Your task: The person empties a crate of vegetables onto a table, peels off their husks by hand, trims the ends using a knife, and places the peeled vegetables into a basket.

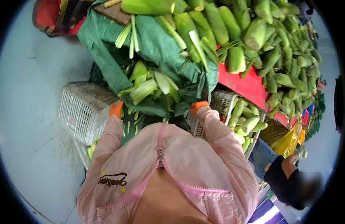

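Note:
A large green woven sack (150, 30) hangs open in front of me, with pale green husk leaves (146, 87) gathered inside its mouth. My left hand (116, 109), in an orange glove, is closed at the sack's near left edge. At the near right edge, my right hand (199, 106), gloved the same way, is closed on the green material. The fingertips of both hands are partly hidden. Loose leaf strips (128, 125) lie below the sack between my arms.
A big heap of corn ears in husks (271, 52) lies on a red surface (241, 82) at the right. White crates stand at left (77, 115) and right (221, 98); the right one holds peeled ears (249, 119). Another person's hand (291, 163) is at far right.

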A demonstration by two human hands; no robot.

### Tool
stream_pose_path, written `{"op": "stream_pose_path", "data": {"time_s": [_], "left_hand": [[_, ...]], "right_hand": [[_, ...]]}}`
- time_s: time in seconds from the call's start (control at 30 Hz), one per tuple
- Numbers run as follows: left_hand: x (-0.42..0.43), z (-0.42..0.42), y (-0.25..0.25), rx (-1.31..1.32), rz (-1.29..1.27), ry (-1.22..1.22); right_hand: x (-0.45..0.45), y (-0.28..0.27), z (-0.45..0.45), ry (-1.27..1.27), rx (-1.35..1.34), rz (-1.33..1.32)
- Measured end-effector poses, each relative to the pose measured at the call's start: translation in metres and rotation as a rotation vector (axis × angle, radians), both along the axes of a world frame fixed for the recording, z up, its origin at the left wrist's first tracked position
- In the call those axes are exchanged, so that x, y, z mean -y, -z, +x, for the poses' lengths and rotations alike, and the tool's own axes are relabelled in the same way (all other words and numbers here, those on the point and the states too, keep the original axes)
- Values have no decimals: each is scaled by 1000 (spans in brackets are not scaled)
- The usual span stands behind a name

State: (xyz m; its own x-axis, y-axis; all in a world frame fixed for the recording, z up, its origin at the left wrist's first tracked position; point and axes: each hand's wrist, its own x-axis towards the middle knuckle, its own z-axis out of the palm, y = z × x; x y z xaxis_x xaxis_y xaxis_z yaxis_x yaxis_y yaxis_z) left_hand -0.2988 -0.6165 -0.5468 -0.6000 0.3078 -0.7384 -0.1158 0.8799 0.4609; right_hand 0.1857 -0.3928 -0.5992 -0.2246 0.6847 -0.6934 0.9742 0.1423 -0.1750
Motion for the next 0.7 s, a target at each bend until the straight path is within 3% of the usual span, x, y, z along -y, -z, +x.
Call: {"op": "stream_pose_path", "data": {"time_s": [0.03,0.1,0.13,0.17,0.2,0.23,0.3,0.37,0.43,0.53,0.57,0.63,0.67,0.7], "left_hand": [[-14,4,3,16,35,10],[-37,17,8,-70,118,-198],[-46,22,9,-60,142,-198],[-53,23,9,-59,61,-180],[-59,24,7,-62,-21,-163],[-63,25,2,-68,-104,-147],[-63,21,23,82,-47,-74],[-63,24,39,376,129,-113],[-68,27,48,558,224,-134],[-63,18,96,591,286,-83],[-57,5,130,561,313,-39],[-51,-17,197,423,385,169],[-51,-21,199,258,420,370],[-66,-5,139,389,293,79]], "right_hand": [[-26,-154,-36,-265,-196,-105],[-29,-215,-42,148,-662,-10],[-34,-268,-53,162,-760,62],[-44,-301,-51,24,-832,136],[-39,-309,-46,59,-1025,363],[-36,-333,-35,256,-1040,196],[-29,-352,-16,514,-984,-56],[-20,-317,27,248,-470,-149],[-3,-315,41,-460,-170,-31],[3,-324,26,-292,3,-131],[1,-320,24,-285,-4,-123],[-14,-311,20,230,-644,-340],[-24,-310,10,216,-794,-254],[-36,-310,-6,198,-943,-168]]}}
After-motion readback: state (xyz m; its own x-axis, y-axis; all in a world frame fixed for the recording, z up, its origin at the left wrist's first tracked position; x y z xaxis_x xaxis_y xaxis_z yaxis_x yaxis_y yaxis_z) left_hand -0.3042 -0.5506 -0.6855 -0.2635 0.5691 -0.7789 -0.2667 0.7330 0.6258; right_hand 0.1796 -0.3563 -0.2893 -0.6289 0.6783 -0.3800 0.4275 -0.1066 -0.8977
